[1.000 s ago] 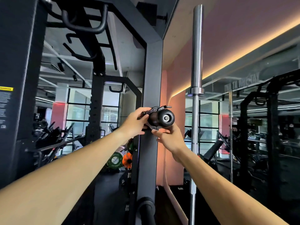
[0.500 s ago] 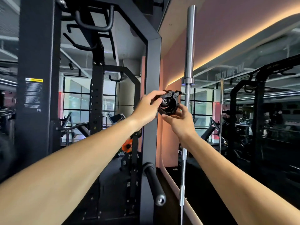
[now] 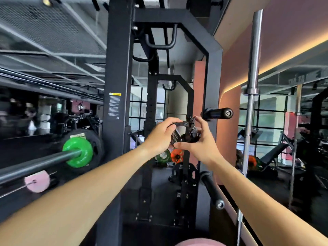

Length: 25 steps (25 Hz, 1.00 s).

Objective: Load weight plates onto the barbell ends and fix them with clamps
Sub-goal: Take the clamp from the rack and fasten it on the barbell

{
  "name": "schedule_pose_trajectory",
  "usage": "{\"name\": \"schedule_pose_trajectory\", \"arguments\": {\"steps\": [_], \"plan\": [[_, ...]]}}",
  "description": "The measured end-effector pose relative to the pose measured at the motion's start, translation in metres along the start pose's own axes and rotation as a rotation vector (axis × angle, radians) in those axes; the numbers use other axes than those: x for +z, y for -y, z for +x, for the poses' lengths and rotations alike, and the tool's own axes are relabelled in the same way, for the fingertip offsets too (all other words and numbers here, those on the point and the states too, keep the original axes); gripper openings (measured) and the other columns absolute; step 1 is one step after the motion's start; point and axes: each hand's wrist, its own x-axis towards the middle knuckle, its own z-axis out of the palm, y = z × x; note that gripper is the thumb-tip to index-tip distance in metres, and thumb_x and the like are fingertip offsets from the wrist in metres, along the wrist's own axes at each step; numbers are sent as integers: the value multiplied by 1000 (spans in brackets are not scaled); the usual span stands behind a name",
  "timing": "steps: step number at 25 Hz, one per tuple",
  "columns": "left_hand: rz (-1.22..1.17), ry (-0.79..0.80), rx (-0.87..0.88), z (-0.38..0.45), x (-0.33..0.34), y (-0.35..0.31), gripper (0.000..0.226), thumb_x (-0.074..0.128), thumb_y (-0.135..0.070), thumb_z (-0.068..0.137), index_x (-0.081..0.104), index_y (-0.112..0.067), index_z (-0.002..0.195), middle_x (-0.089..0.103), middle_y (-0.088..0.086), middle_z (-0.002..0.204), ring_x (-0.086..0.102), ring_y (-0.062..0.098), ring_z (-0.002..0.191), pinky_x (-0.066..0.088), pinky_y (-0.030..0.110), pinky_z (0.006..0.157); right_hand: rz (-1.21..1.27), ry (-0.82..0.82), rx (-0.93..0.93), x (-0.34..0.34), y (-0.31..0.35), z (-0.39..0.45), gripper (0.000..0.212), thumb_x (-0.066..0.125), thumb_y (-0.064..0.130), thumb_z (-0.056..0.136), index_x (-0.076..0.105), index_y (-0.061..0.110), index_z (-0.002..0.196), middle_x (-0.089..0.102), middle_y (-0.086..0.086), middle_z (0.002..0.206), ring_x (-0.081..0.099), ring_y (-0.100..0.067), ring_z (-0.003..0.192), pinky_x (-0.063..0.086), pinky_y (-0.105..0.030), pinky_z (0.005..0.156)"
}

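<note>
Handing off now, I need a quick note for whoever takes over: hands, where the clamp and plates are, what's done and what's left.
Left hand and right hand: both grip the black clamp, held in the air, off any bar.
Barbell at left: a green plate and a black plate behind it are on its end; no clamp shows there.
Storage peg on the rack: bare.
Done: plates on this end.
Left: fit the clamp against them; the other end is out of view.
</note>
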Motion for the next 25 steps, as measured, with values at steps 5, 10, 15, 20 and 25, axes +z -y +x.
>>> {"name": "schedule_pose_trajectory", "arguments": {"steps": [5,10,15,20,25], "plan": [[32,-73,-142,-59,-74,9,33,33,-15,110,56,-22,133,60,-1,124,66,-5,90,65,34,74,105,176,-26,83,11,-4,105,99,20,57,37,40,139,62,3,119,64,-10,108,52,-26,91],[151,-246,-303,-130,-153,10,30,35,-14,110,58,-24,126,59,21,130,63,17,98,64,41,79,235,370,-45,185,42,-31,105,99,29,57,34,46,138,61,7,118,62,3,105,52,-25,92],[246,-376,-372,-201,-223,15,30,35,-16,110,58,-22,128,63,3,126,70,7,101,63,30,78,328,532,-100,274,78,-66,107,98,24,58,35,32,144,60,10,124,60,-4,116,48,-30,105],[286,-455,-447,-257,-295,35,30,36,-17,110,59,-20,129,65,9,126,71,21,99,61,50,87,339,631,-89,361,107,-96,107,98,22,59,34,32,145,62,15,109,61,17,87,42,0,72],[174,-447,-523,-286,-356,72,30,36,-18,110,60,-22,127,67,-1,120,72,10,95,64,39,77,276,618,-42,429,119,-114,109,97,22,60,34,33,149,57,23,110,57,21,89,37,5,72]]}}
